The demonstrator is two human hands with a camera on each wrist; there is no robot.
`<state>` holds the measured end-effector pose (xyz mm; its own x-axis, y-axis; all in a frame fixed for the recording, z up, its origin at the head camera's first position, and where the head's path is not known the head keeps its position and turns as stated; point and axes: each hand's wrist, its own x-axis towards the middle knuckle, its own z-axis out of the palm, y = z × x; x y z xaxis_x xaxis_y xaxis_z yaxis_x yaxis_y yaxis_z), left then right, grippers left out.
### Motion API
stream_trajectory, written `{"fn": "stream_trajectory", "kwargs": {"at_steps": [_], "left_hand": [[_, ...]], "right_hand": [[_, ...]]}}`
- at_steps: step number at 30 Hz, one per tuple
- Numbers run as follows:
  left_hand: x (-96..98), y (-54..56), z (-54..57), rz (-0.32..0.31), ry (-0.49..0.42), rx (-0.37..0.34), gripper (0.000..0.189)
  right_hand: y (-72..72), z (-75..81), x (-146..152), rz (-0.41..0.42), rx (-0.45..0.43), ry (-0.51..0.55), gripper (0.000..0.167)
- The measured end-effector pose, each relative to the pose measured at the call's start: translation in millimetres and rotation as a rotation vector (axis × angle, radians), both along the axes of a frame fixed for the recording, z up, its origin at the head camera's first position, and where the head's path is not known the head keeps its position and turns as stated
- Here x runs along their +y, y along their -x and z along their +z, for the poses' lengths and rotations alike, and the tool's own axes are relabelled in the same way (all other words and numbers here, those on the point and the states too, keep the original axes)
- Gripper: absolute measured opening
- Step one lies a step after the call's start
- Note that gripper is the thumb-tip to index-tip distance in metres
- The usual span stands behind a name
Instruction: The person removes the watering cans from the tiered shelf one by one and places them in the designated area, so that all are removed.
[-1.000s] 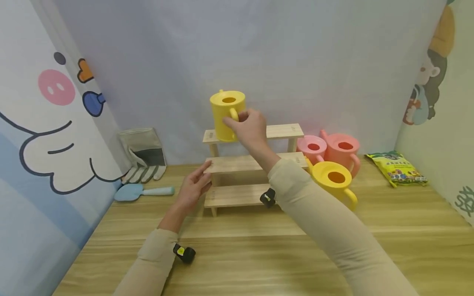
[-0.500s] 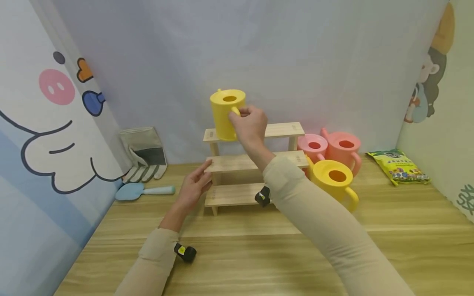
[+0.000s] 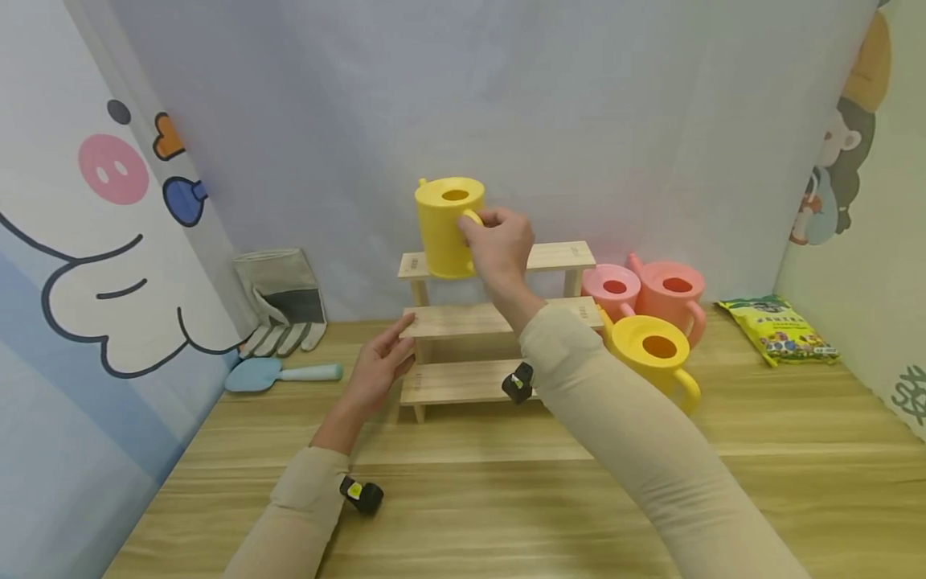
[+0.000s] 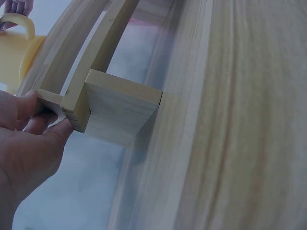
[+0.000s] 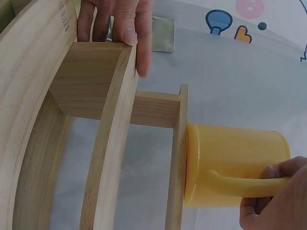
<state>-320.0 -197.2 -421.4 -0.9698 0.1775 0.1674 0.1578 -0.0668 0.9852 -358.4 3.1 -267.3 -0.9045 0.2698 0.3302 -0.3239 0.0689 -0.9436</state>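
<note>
My right hand [image 3: 499, 245] pinches the handle of a yellow watering can [image 3: 443, 233], which stands upright with its base right at the left part of the top step. In the right wrist view the can's [image 5: 230, 143] bottom meets the board's face, and thumb and fingers hold the handle. A three-step wooden plant stand [image 3: 463, 320] bears it. My left hand [image 3: 376, 366] grips the left end of the stand's middle step; in the left wrist view the thumb and fingers [image 4: 60, 132] pinch the board's end [image 4: 74, 103].
Right of the stand are another yellow watering can [image 3: 647, 354], a light pink one [image 3: 611, 288] and a darker pink one [image 3: 669, 293]. A green-yellow bag [image 3: 780, 330] lies farther right. At left are a blue trowel [image 3: 253, 375] and gloves [image 3: 282, 297] against the wall.
My right hand has shifted the yellow watering can slightly right along the top step. The left hand keeps its hold on the stand.
</note>
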Motion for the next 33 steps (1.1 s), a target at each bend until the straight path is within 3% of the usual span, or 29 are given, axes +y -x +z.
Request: {"fn": "stream_trajectory", "kwargs": {"at_steps": [19,28,33], "left_hand": [[0.9,-1.2,-0.3,0.003,-0.001,-0.002,0.051],[3.5,0.3,-0.6,0.009,-0.001,0.002,0.052],[2.0,-0.7,-0.5,0.023,0.007,-0.003,0.051]], "right_hand": [[-3.3,-0.4,18,0.05,-0.032,-0.025,0.017],[-14.1,9.2,58,0.006,0.036,0.005,0.015],[-24.8,3.8,90,0.004,0.041,-0.002,0.016]]}}
